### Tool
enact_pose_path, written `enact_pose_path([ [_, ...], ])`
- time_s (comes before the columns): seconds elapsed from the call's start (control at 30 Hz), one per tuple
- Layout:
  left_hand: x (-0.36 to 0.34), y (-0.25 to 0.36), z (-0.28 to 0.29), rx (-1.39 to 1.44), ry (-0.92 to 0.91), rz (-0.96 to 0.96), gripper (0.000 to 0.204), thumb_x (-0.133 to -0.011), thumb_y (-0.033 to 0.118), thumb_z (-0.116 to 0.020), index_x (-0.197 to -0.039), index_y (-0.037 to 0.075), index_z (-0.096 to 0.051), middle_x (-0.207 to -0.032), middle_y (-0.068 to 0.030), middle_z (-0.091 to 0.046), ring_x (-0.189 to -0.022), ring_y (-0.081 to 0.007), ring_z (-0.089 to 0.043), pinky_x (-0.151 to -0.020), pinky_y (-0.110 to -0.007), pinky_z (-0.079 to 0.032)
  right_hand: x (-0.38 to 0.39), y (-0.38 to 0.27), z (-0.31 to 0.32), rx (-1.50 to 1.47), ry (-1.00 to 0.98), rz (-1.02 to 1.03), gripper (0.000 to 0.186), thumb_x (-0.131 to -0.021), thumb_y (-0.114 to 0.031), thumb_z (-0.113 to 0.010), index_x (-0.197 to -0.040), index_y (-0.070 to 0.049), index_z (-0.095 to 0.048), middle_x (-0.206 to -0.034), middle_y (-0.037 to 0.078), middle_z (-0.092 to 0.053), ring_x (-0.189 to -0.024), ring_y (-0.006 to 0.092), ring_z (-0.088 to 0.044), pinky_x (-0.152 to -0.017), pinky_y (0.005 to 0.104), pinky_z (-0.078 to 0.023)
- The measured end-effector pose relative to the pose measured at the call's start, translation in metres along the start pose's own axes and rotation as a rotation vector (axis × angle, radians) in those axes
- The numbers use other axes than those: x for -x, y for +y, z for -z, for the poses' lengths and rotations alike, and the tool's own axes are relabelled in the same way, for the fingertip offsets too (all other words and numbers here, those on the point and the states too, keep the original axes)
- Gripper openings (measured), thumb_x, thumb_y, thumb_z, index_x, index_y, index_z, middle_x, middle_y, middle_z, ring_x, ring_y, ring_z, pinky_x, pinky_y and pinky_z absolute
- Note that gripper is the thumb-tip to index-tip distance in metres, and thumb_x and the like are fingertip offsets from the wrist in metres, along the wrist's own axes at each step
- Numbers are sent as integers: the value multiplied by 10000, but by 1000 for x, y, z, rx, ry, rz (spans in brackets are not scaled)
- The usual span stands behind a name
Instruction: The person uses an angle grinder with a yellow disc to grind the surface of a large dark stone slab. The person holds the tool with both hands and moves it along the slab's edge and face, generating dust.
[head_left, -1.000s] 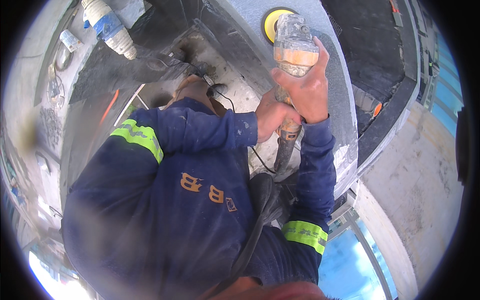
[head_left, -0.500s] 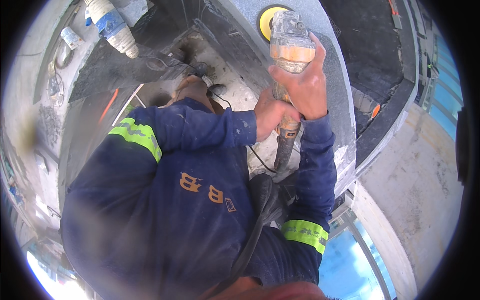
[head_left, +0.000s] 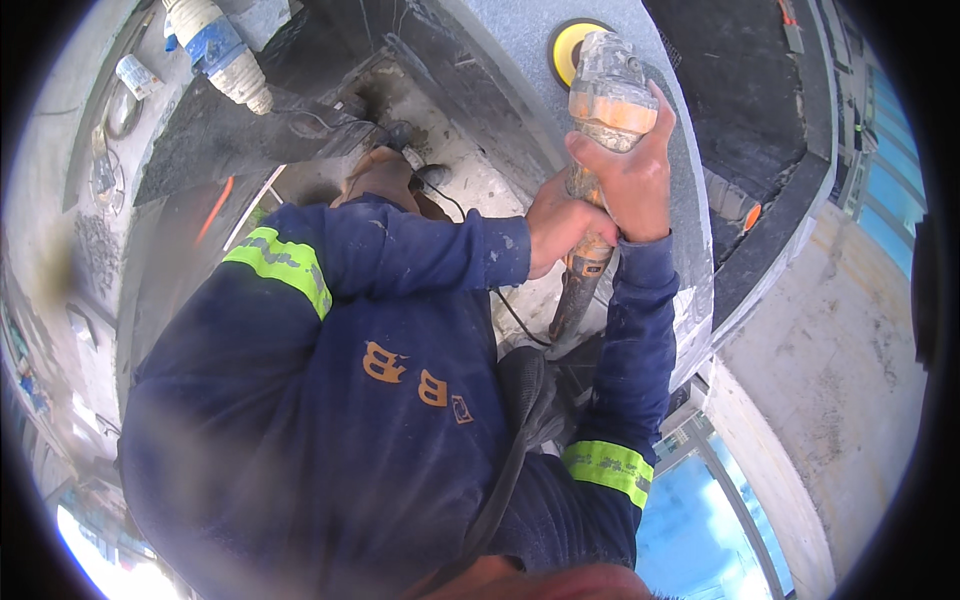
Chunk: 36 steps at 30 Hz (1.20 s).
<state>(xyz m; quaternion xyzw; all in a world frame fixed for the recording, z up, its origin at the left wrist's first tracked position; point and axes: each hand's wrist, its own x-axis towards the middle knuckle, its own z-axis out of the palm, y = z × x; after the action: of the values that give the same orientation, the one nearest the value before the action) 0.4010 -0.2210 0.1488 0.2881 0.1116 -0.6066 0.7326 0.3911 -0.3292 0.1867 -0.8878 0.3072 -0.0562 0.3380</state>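
Polishing appears underway, remainder indeterminable: my left hand (head_left: 562, 222) and right hand (head_left: 636, 185) wrap fingers round the angle polisher (head_left: 610, 92) at the stone slab (head_left: 525, 45).

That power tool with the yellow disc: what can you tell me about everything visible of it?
The power tool is long, with a bulky, grime-smeared head, worn orange patches and a dark tail end; its casing looks like plastic. A round yellow disc with a dark rim shows at its head, over a grey slab; whether it presses down is unclear. The head points away from the wearer. The right hand grips just behind it, the left hand nearer the tail.
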Motion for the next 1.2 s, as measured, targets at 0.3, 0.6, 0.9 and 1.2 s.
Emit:
enact_pose_path([
  [0.3,-15,2,3,40,-34,26,454,-628,-70,-657,-1071,-22,-571,-940,-125,-633,-872,-234,-631,-754,-334,-503,-13,4,2,13,-46,48,942,-674,-274,-827,-1398,-12,-284,-1048,277,-640,-963,399,-668,-838,417,-535],
  [0.6,-9,10,-1,-2,-43,62,479,-630,-78,-643,-1096,-10,-557,-943,-113,-633,-872,-229,-634,-747,-338,-504,-12,1,2,-7,32,-15,941,-672,-254,-825,-1399,-9,-280,-1054,261,-640,-938,383,-673,-838,414,-537],
  [0.9,-20,4,-4,25,-99,139,443,-629,-84,-640,-1060,-14,-567,-916,-116,-629,-847,-232,-635,-726,-340,-508,-14,10,9,27,113,-68,949,-665,-247,-828,-1400,-5,-279,-1080,267,-630,-990,384,-658,-864,411,-523],
  [1.2,-24,8,-5,31,-88,113,418,-633,-87,-650,-1040,-24,-579,-912,-120,-634,-834,-233,-637,-712,-343,-511,-21,13,8,14,103,-81,957,-659,-271,-831,-1394,11,-286,-1082,282,-631,-985,405,-656,-857,420,-525],
])
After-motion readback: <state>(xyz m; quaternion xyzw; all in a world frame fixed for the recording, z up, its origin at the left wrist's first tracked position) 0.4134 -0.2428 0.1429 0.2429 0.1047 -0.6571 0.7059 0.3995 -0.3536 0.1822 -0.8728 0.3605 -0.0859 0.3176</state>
